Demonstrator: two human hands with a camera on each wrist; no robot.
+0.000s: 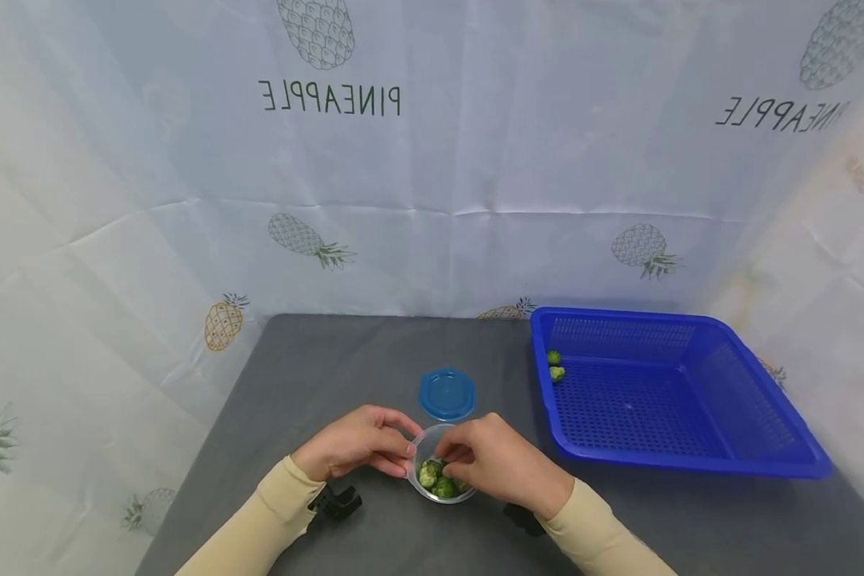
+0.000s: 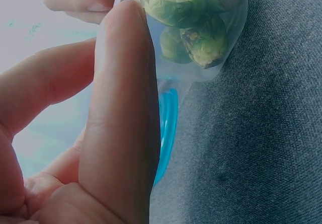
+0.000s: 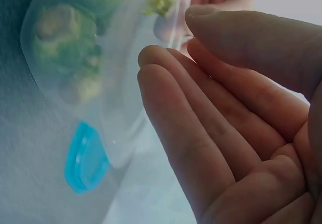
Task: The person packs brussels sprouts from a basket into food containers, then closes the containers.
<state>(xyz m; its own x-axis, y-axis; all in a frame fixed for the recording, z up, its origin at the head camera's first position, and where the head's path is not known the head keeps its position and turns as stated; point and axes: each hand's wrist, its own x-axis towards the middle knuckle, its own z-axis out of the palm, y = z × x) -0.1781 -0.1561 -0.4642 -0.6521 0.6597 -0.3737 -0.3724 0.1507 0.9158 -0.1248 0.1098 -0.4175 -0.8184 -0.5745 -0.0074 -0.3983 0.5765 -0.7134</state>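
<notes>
A clear plastic tub (image 1: 439,442) holds several Brussels sprouts (image 1: 430,474) and stands on the grey table. My left hand (image 1: 363,442) grips its rim on the left side, with the thumb (image 2: 123,58) at the edge in the left wrist view. Over the tub's right side is my right hand (image 1: 493,464), its bent fingertips right at the opening. The right wrist view shows those fingers (image 3: 166,90) loosely bent, with nothing visible between them and the thumb. A pale green sprout (image 3: 161,1) shows just beyond the rim there. Behind the tub lies a blue lid (image 1: 447,394).
A large blue plastic basket (image 1: 655,462) stands on the right of the table (image 1: 331,360), with two sprouts (image 1: 556,374) by its left wall. A white curtain (image 1: 432,160) with pineapple prints hangs behind the table and along both sides.
</notes>
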